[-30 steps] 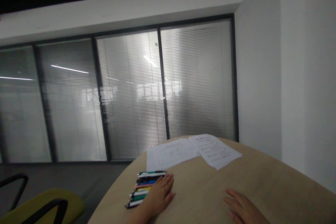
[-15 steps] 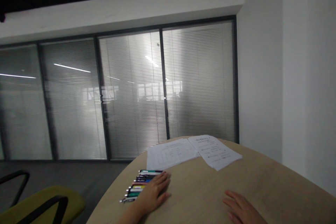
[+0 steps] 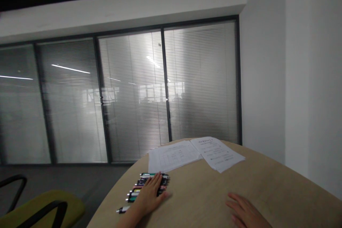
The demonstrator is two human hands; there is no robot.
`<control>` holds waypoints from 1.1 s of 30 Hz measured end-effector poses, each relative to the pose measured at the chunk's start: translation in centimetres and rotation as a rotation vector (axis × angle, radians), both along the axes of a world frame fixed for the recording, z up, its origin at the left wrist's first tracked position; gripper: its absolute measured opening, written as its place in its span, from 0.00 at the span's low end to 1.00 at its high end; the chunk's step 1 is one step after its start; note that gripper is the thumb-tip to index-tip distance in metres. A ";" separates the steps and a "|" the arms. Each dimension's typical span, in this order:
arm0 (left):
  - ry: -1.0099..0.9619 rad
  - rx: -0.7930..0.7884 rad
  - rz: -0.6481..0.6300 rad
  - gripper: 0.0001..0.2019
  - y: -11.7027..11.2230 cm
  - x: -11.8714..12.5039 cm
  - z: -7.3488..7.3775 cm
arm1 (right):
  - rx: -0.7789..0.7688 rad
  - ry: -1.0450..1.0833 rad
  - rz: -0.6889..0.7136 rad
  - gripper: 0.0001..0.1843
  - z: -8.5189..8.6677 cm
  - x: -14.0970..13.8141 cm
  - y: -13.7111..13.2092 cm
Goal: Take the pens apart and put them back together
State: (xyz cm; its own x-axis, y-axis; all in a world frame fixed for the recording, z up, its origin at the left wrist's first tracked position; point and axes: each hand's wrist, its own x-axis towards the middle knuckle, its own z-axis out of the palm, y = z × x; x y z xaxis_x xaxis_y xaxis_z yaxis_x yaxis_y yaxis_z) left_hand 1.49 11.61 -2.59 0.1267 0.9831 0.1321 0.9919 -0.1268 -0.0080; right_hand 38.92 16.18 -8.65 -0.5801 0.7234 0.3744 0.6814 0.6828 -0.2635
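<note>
Left hand: shifted toward nine o'clock, over the pens, fingers nearly together.
Right hand: five o'clock, fingers slightly spread.
Nearest pen: I fear wrist drag could roll it off.

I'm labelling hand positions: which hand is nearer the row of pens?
Left. The left hand is spread over the pens; the right hand is apart from them, off to their right.

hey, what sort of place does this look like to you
Probably an office or meeting room: dark-framed glass panels with blinds line one side, printed sheets and pens lie on a table, and a chair stands nearby.
</note>
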 end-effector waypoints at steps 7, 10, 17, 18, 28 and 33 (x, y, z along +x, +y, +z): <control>-0.003 -0.019 0.028 0.35 -0.2 0.3 0.4 | -0.023 -0.020 -0.008 0.20 0.2 -0.1 -0.2; 0.009 0.010 0.022 0.35 -0.1 0.1 0.3 | -0.009 0.009 -0.004 0.19 0.0 -0.1 -0.1; 0.097 0.137 -0.002 0.35 0.1 -0.3 -0.2 | -0.026 -0.064 -0.029 0.21 0.7 -0.3 -0.6; 0.106 0.141 0.001 0.35 0.1 -0.3 -0.2 | -0.026 -0.052 -0.028 0.21 0.8 -0.3 -0.6; 0.056 0.082 -0.136 0.30 0.2 0.6 -0.1 | -0.052 0.035 -0.013 0.20 1.1 -0.5 -0.9; 0.037 0.089 -0.122 0.30 0.2 0.8 0.0 | 0.086 0.115 -0.034 0.19 7.7 0.0 -3.0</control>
State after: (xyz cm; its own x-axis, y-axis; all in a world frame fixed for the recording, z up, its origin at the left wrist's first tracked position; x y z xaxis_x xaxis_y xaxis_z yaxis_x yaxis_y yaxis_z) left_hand 2.26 11.78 -2.58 0.2511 0.9446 0.2115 0.9679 -0.2436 -0.0611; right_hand 38.96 13.20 -0.91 -0.5057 0.7041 0.4986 0.6733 0.6834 -0.2822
